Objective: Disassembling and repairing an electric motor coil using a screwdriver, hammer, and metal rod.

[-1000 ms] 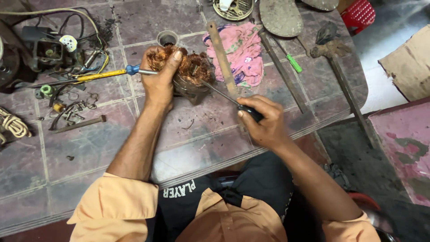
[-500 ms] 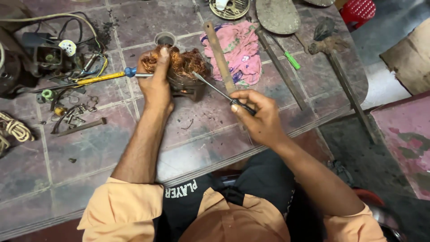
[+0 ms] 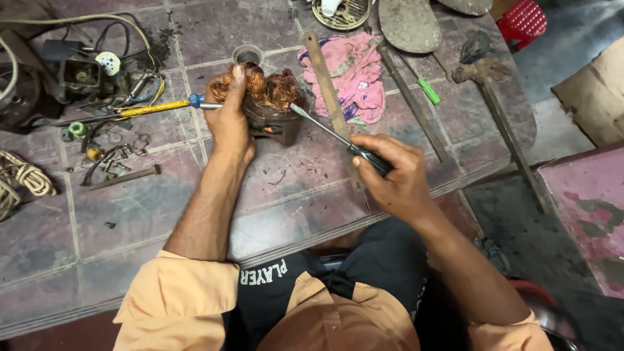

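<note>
Motor stator point(image 3: 270, 114), dark metal body with tangled copper winding bunched on top, sits on the tiled table near its far edge, left hand point(image 3: 229, 120) clamped round its left side, thumb up over the copper. Right hand point(image 3: 396, 175) is fisted tight on the black handle of a screwdriver point(image 3: 338, 138); thin steel shaft runs up-left, tip touching the stator's right rim under the coil. Compared with a second ago the right hand has drawn back toward the near edge and the shaft lies flatter, tip now at the rim rather than deep in the windings, so the prying looks to be shifting to a new spot, coil still seated. Copper looks frizzy, shiny orange; table tiles point(image 3: 149, 208) dull, scuffed, dusty. Just beyond: wooden stick point(image 3: 325, 81) lying over a pink rag point(image 3: 357, 75). Yellow-handled screwdriver point(image 3: 153, 108) lies left of the stator, loose bits of hardware point(image 3: 114, 153) nearby.
</note>
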